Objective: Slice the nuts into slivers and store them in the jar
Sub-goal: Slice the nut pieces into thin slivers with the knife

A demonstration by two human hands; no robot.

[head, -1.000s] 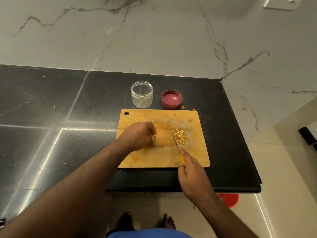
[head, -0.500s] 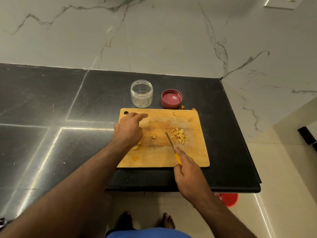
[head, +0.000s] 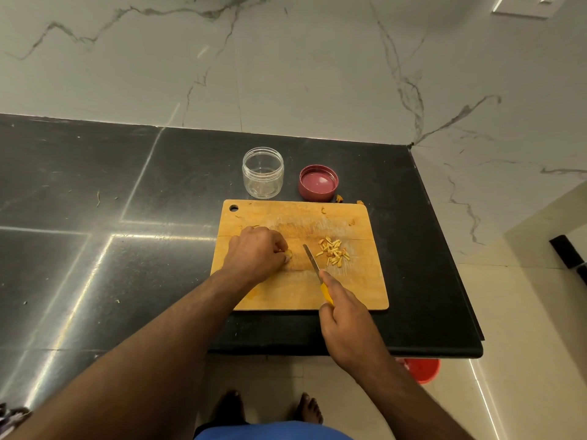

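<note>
Our left hand (head: 255,254) pinches a nut (head: 288,255), our right hand (head: 346,322) grips the knife (head: 313,260); a slip could cut fingers.

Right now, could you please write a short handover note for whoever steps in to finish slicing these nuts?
Left hand: fingers curled, pinching a nut down on the cutting board.
Right hand: grips the yellow-handled knife, blade pointing away, just right of the nut.
Done: a small pile of slivers lies on the board, right of the blade.
The jar stands open and looks empty behind the board; its red lid lies upside down beside it.
Left: sliver the held nut, move all slivers into the jar, close the lid.
</note>
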